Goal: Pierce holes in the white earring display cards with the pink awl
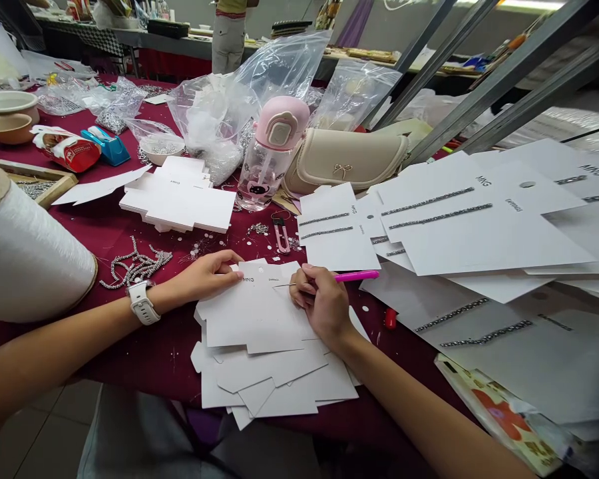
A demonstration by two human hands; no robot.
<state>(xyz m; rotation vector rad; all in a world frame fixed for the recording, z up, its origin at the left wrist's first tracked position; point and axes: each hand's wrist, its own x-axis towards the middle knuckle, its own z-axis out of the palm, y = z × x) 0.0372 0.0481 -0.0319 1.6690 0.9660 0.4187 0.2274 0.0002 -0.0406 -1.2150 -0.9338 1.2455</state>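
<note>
My right hand (322, 303) grips a pink-handled awl (357, 275), its thin metal point lying over the top white earring card (259, 313). That card is printed MNG and rests on a loose stack of white cards (279, 392) in front of me. With the thumb on its upper left edge, my left hand (212, 274) holds the same card; the fingers are bent and partly hidden behind it. Silver rhinestone chain strips (137, 266) lie in a tangle to the left of that hand. A small red cap (390, 319) sits right of my right hand.
Cards with paired rhinestone strips (439, 213) spread over the right side. Behind stand a pink-lidded bottle (272, 153), a cream handbag (349, 159) and another card stack (180, 199). A pink cutter (281, 234) lies ahead. A large thread cone (30, 253) fills the left; a person (228, 36) stands beyond.
</note>
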